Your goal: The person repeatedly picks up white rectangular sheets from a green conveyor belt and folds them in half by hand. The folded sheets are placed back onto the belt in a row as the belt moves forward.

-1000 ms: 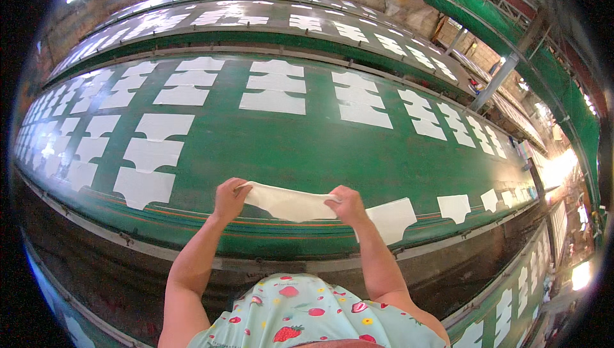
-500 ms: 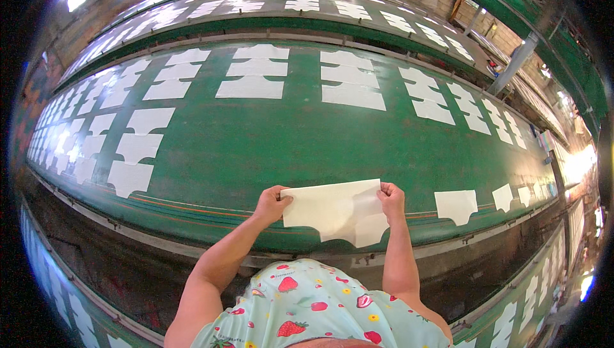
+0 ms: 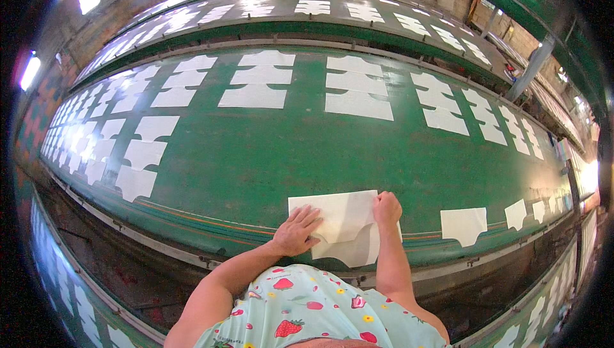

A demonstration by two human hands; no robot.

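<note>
Head cam, only view here, so it's all from above looking down at a long green table (image 3: 256, 156) that curves off to both sides.

Both hands are down on a white cloth piece (image 3: 342, 220) lying at the near edge of the table, right in front of the person. It looks like two pieces stacked, the top one roughly rectangular, the lower one poking out below with a scooped cutout along its bottom edge.

Left hand (image 3: 295, 232) is lying flat on the left part of the cloth, fingers spread and pressing down, not pinching anything. Right hand (image 3: 386, 207) sits on the right edge of the cloth with the fingers curled in, more like a loose fist resting on it. Can't tell if it's actually gripping the edge or just pushing on it.

Just to the right on the same near edge there's another white piece (image 3: 464, 225) with the same notched bottom, apart from the one under the hands, then smaller ones further right. Rows of white pieces (image 3: 252, 95) cover the middle and far side of the table, and a column of them (image 3: 137, 178) runs off to the left. A second green table (image 3: 307, 9) behind is laid out the same way.

The person's top is light green with a strawberry print.
</note>
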